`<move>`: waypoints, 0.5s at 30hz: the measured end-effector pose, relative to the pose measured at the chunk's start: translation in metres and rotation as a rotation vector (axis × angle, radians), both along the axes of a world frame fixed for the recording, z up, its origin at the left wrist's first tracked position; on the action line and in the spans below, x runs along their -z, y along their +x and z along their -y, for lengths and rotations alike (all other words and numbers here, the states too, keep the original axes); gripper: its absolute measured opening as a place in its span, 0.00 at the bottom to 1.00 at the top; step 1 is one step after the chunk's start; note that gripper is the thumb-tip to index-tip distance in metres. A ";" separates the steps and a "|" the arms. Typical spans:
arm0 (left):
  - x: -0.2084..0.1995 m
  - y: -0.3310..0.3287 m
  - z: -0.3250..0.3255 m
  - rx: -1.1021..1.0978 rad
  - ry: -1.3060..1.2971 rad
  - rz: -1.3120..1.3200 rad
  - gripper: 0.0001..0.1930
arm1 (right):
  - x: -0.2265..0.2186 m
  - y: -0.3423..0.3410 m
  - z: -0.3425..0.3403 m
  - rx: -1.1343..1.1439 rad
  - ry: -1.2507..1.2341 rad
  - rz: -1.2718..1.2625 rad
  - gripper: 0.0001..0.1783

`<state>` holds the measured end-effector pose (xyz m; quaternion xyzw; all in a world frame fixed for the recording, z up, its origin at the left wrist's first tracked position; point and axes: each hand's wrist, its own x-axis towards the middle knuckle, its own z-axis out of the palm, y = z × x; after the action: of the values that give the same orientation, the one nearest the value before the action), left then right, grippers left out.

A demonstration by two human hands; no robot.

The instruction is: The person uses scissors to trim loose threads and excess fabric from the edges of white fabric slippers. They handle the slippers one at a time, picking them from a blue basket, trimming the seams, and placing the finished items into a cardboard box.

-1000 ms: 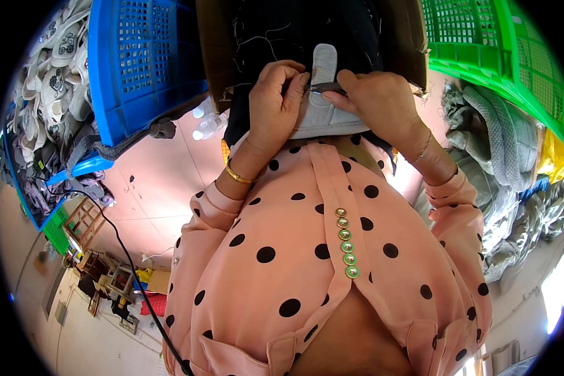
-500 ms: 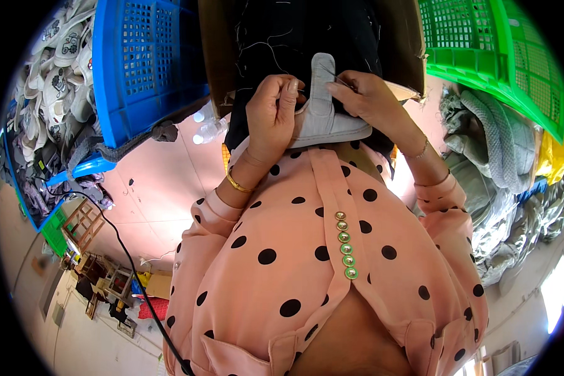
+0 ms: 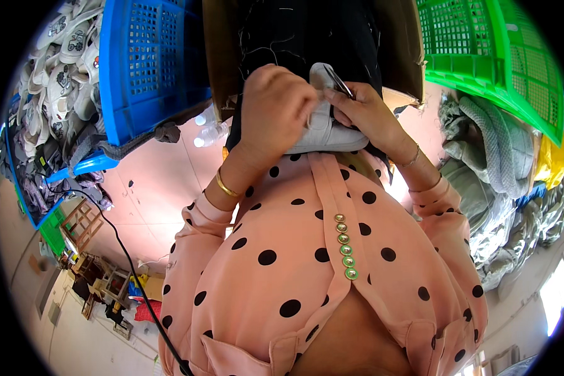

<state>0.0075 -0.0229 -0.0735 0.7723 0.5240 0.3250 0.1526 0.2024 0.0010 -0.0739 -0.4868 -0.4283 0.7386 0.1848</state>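
Observation:
On my lap lies a light grey fabric shoe piece (image 3: 332,139) with a rounded tab that points away from me. My right hand (image 3: 371,111) is closed round a slim dark metal tool (image 3: 338,80), whose shaft slants across the tab; its exact kind does not show. Over the left side of the piece, my left hand (image 3: 276,109) has its fingers bunched in a pinch, slightly blurred. Something pale shows beside those fingertips, but what they hold is hidden.
A blue crate (image 3: 120,94) stands at the left, near a heap of pale printed shoe pieces (image 3: 62,81). At the right are a green crate (image 3: 507,75) and grey fabric bundles (image 3: 501,144). Loose threads lie on my black trousers (image 3: 276,37). A black cable (image 3: 122,241) hangs at the left.
My left hand has lifted and turned over, its back now covering part of the shoe piece. The tab has tipped lower, and the metal tool shows more plainly in my right hand.

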 end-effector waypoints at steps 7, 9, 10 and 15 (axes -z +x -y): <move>0.008 -0.034 -0.020 -0.184 0.029 -0.098 0.09 | -0.010 0.005 0.000 -0.069 0.049 0.058 0.19; 0.000 -0.023 -0.009 -0.108 -0.138 0.194 0.13 | -0.011 0.004 0.001 -0.081 0.078 0.076 0.19; -0.008 -0.018 -0.005 -0.065 -0.185 0.180 0.14 | -0.010 0.004 0.002 -0.075 0.092 0.077 0.19; -0.012 -0.004 0.001 -0.040 -0.164 0.021 0.12 | -0.009 0.000 0.008 -0.080 0.217 0.133 0.17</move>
<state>0.0039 -0.0239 -0.0619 0.7431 0.5627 0.2922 0.2141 0.2021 -0.0069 -0.0653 -0.4944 -0.5361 0.6606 0.1781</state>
